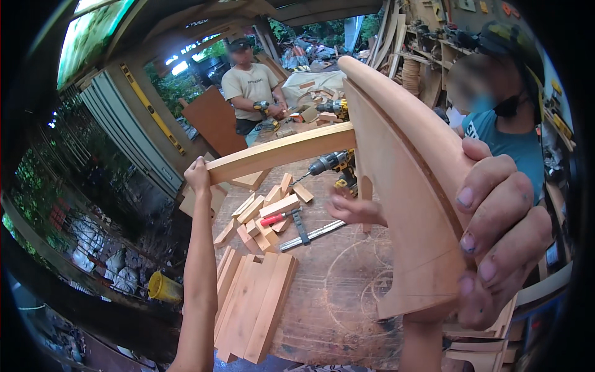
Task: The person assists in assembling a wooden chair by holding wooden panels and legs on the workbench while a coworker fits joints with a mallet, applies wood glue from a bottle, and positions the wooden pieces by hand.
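My left hand (pixel 198 174) is closed round the near-left end of a long, square-cut wooden bar (pixel 282 152). The bar's other end meets a large curved wooden panel (pixel 403 211); whether the two are fastened cannot be seen. A thick rounded rail (pixel 409 108) runs along the panel's outer edge. Big and close, my right hand (pixel 508 229) has its fingers curled over that edge from the right. My right forearm (pixel 423 344) passes beneath the panel's lower end. Another person's hand (pixel 352 208), blurred, reaches out from behind the panel.
On the worktable (pixel 322 297) lie several wood blocks (pixel 263 211), a clamp with a red handle (pixel 282 217), a metal strip (pixel 313 234), joined boards (pixel 255 301) and a cordless drill (pixel 334 162). One person (pixel 251 87) stands at the far side, another (pixel 502 133) close on the right.
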`<state>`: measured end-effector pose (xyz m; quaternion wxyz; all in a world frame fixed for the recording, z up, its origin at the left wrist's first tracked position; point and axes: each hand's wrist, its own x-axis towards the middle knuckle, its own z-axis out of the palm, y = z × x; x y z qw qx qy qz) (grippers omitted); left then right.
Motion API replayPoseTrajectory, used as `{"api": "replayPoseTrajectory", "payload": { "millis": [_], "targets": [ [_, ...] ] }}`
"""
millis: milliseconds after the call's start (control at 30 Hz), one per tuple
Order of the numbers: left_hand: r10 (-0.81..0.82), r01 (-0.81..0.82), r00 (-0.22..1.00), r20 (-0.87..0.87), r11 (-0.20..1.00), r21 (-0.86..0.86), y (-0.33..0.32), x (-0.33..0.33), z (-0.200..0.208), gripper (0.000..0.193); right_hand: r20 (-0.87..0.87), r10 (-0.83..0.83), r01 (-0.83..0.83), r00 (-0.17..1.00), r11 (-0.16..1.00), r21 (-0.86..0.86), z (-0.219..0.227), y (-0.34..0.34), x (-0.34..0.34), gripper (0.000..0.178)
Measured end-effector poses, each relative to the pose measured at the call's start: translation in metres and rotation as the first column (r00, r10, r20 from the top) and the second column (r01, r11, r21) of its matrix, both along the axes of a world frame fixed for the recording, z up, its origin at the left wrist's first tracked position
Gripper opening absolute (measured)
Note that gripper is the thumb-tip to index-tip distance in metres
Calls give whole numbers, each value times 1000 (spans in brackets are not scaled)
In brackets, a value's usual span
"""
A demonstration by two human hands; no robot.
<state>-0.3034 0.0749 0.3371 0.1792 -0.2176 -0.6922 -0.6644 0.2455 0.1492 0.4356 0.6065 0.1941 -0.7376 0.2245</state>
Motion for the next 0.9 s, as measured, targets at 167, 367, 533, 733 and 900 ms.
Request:
{"api": "replayPoseTrajectory", "payload": {
  "millis": [167,367,533,733,900],
  "targets": [
    [10,-11,1000,-27,1000,-7,-3,-7,-5,35,-62,-46,39,997,994,-103,-7,-11,-11,26],
    [-25,25,1000,1,999,19,-2,-9,-5,34,-44,-34,30,998,995,-92,-7,-4,-8,23],
    [-27,27,1000,15,1000,15,-1,-2,1,34,14,23,-23,1000,999,-26,-1,6,3,22],
    [-35,35,999,33,999,13,-8,2,-2,32,-169,12,-41,986,984,-171,-15,-8,-23,25],
    [-62,62,998,10,998,4,-4,-6,1,32,-128,13,-25,992,995,-96,-8,-2,-10,25]
  ]
}}
